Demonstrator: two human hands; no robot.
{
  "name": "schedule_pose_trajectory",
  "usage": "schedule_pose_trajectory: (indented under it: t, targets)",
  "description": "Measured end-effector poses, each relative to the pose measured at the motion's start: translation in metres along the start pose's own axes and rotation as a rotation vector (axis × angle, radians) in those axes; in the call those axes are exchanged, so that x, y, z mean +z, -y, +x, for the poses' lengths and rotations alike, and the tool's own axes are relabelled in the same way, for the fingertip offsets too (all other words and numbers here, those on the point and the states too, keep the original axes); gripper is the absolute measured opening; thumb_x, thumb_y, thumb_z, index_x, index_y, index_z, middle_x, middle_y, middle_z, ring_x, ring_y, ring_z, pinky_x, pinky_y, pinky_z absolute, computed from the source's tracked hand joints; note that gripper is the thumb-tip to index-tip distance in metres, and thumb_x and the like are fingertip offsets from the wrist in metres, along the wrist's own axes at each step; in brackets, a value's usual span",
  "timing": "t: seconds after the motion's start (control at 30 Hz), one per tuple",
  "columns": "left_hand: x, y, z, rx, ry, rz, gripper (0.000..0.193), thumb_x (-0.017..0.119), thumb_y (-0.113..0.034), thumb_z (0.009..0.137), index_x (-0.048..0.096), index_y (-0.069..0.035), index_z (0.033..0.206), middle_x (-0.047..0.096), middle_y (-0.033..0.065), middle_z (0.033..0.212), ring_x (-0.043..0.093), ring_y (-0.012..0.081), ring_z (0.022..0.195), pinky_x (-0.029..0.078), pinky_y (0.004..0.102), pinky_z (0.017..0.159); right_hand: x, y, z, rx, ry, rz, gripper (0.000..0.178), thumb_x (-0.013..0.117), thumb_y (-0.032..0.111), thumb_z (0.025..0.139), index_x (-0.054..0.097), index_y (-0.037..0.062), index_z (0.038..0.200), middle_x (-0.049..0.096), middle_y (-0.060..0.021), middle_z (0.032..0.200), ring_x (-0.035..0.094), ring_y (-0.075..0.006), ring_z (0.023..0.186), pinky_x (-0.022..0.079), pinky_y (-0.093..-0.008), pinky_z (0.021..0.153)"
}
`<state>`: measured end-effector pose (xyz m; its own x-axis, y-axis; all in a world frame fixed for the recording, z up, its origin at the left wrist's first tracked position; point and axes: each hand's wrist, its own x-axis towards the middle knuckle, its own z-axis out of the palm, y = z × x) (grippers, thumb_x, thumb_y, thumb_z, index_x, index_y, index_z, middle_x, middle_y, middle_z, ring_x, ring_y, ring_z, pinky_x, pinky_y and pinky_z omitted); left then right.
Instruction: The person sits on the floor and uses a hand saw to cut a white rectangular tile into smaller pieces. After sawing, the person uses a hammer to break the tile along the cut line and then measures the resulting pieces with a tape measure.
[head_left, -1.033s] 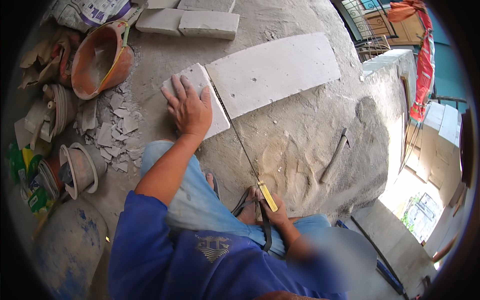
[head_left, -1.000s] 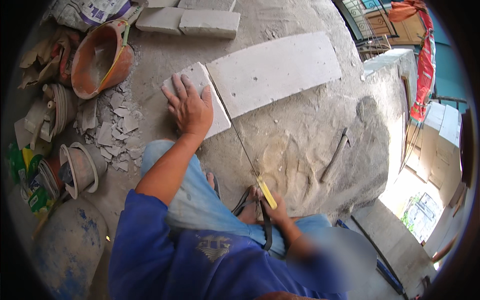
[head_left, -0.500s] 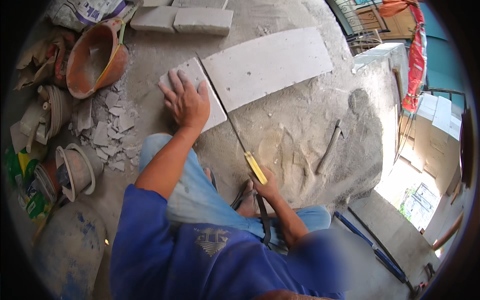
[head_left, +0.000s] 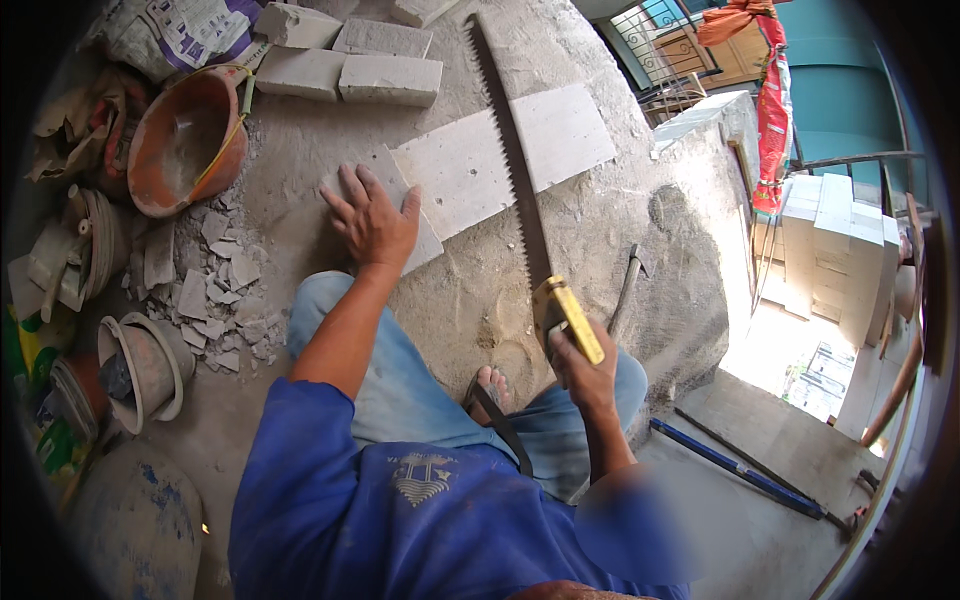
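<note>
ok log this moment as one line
left hand flat on slab | right hand grips saw | blade across slab

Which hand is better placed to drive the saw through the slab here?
The right hand: its grip is already around the yellow handle of the saw, whose blade lies across the slab. The left hand is pressed flat on the slab's near end.

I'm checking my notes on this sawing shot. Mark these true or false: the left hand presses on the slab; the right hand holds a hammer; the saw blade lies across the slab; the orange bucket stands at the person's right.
1. The left hand lies flat on the pale slab. True.
2. The right hand holds a hammer. False: it grips the saw by its yellow handle.
3. The blade lies across the slab. True.
4. The orange bucket stands at the right. False: it is at the left.
</note>
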<state>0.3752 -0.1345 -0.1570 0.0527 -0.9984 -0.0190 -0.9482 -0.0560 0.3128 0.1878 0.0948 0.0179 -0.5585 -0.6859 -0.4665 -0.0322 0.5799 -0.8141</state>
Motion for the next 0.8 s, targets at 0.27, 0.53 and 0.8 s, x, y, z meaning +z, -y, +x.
schedule_pose_trajectory:
  t: [0.27, 0.53, 0.8]
  targets:
    - [-0.013, -0.001, -0.002, -0.011, 0.041, -0.082, 0.107, 0.074, -0.064, 0.080, 0.034, -0.002, 0.156, 0.023, 0.0200, 0.167, 0.014, 0.0543, 0.151, 0.026, 0.0662, 0.115, -0.003, 0.065, 0.010, -0.096, -0.060, 0.340, 0.024, 0.077, 0.013, 0.090, 0.059, 0.0019, 0.101, 0.059, -0.0037, 0.068, 0.055, -0.0112, 0.050, 0.043, -0.0245, 0.046]
    - [-0.028, 0.002, 0.003, -0.037, 0.151, -0.130, 0.109, 0.082, -0.052, 0.072, 0.033, -0.005, 0.157, 0.026, 0.0185, 0.165, 0.015, 0.0513, 0.152, 0.030, 0.0693, 0.111, 0.011, 0.038, 0.059, -0.162, -0.062, 0.386, 0.021, 0.075, 0.012, 0.092, 0.058, 0.0021, 0.099, 0.056, -0.0030, 0.067, 0.053, -0.0112, 0.049, 0.044, -0.0265, 0.046]
    - [-0.008, 0.060, -0.014, -0.014, -0.066, -0.428, 0.112, 0.086, -0.044, 0.068, 0.032, 0.004, 0.154, 0.029, 0.0269, 0.160, 0.036, 0.0465, 0.144, 0.036, 0.0495, 0.116, 0.011, 0.027, 0.082, -0.017, 0.067, 0.551, 0.019, 0.071, 0.019, 0.096, 0.057, 0.0065, 0.100, 0.052, -0.0009, 0.066, 0.051, -0.0133, 0.052, 0.045, -0.0316, 0.053]
